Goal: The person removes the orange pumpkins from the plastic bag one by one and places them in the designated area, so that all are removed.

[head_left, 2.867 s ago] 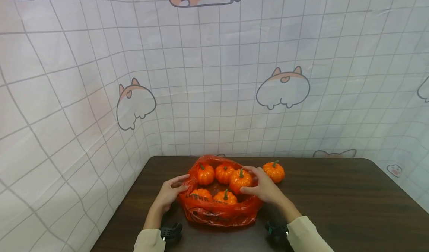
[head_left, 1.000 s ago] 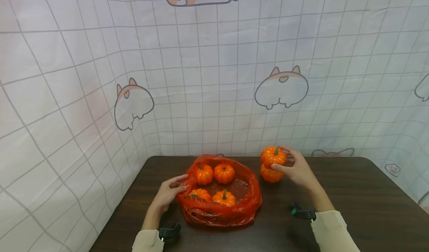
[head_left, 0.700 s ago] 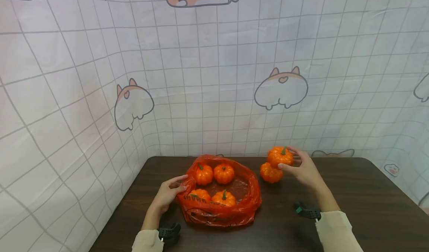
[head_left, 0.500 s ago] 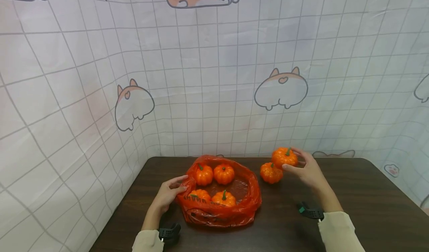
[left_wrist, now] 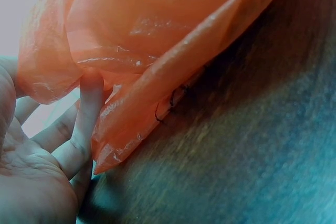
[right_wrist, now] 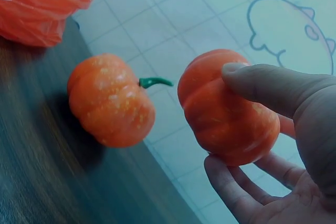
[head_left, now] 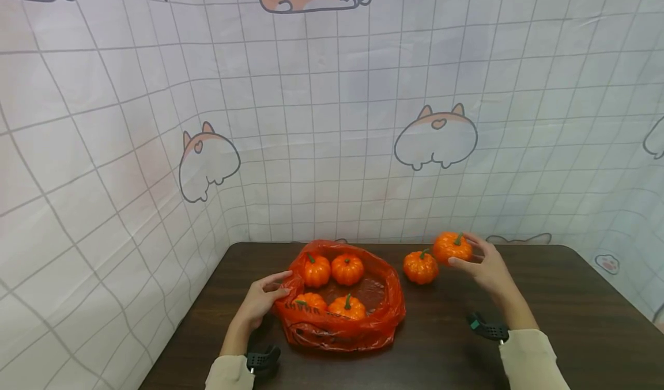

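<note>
An orange-red plastic bag [head_left: 353,338] stands wide-mouthed on the table. At its left rim is my left hand [head_left: 261,296], whose fingers [left_wrist: 86,114] hold the film. Inside sit several small orange decorative pumpkins [head_left: 348,269] with green stems. To the right of the bag, my right hand [head_left: 487,266] grips another pumpkin [head_left: 448,248] between thumb and fingers, its stem pointing toward the palm. Just left of that one, a separate pumpkin [head_left: 421,268] rests on the table; in the right wrist view a gap parts this pumpkin [right_wrist: 111,100] from the held pumpkin [right_wrist: 226,111].
The dark wooden table [head_left: 550,315] reaches back to a pale curtain [head_left: 342,102] with a grid and cartoon dogs, which also runs along both sides. A black band [head_left: 487,328] is worn below each sleeve.
My right hand has taken a pumpkin out of the bag and carried it over and past the one on the table, rightward and slightly down lately. The left hand stays at the rim.
</note>
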Demonstrator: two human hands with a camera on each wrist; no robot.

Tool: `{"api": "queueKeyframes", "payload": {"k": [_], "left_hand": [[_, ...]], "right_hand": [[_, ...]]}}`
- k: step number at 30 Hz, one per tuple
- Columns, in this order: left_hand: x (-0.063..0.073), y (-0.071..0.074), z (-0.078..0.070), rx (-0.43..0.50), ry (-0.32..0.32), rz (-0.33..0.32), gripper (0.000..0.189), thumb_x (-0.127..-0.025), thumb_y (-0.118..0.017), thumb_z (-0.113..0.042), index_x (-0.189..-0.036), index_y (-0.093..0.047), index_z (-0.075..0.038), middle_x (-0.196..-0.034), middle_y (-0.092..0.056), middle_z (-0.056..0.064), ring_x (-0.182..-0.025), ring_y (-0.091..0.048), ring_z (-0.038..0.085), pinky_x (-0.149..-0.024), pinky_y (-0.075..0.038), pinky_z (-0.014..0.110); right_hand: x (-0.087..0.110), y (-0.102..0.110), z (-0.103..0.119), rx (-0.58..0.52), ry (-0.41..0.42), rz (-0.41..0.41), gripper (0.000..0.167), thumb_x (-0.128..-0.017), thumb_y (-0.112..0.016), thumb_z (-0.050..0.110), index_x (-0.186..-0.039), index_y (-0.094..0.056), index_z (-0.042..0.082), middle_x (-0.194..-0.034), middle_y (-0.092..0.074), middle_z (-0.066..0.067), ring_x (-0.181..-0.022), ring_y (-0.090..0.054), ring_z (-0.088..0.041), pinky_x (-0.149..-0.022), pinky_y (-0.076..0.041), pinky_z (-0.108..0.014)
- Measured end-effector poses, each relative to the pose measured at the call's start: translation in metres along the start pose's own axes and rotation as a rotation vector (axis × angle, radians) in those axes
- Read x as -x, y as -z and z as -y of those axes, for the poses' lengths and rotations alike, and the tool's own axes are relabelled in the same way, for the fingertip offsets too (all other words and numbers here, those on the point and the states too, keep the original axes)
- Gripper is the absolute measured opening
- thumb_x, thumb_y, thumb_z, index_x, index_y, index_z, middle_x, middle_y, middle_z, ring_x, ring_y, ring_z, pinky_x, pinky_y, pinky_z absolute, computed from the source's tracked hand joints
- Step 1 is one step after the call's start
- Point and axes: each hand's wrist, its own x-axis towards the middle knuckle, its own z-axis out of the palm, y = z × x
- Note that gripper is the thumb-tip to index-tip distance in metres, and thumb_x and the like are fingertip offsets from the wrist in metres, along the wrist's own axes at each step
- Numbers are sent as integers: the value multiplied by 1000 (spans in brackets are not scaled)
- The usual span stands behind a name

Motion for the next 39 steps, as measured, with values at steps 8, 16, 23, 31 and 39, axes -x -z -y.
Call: {"api": "queueKeyframes", "payload": {"k": [8,16,23,31,39], "left_hand": [[1,1,0,-9,-11,24,47,-98,-68,-15,-144,-59,-8,-119,-66,21,-94,-65,20,-79,-56,33],[0,1,1,0,3,9,47,-97,-69,-13,-143,-60,-9,-118,-66,20,-93,-65,20,-77,-56,32],[0,0,2,-7,-6,-1,45,-97,-69,-13,-142,-62,-9,-117,-66,20,-94,-63,20,-77,-55,32],[0,-1,3,-7,-12,-9,43,-96,-70,-12,-138,-65,-9,-114,-67,19,-95,-64,21,-77,-57,32],[-3,0,4,-3,-8,3,44,-96,-69,-12,-140,-64,-11,-116,-67,18,-95,-65,20,-80,-57,34]], "right_hand": [[0,0,-13,33,-35,-3,92,-94,-75,39,-163,-23,6,-160,-18,-37,-138,-37,-59,-104,-44,-67],[-1,-2,-25,49,-62,3,91,-95,-73,37,-162,-23,3,-159,-16,-39,-138,-36,-62,-105,-43,-67],[-2,-2,-34,43,-88,-1,89,-96,-73,34,-162,-22,2,-158,-16,-40,-138,-35,-62,-106,-41,-67],[-4,-6,-45,58,-99,-7,88,-95,-74,29,-160,-24,0,-158,-18,-40,-141,-30,-60,-109,-38,-67],[-5,-10,-50,73,-115,1,86,-96,-73,25,-160,-22,-2,-158,-19,-40,-144,-24,-59,-113,-28,-71]]}}
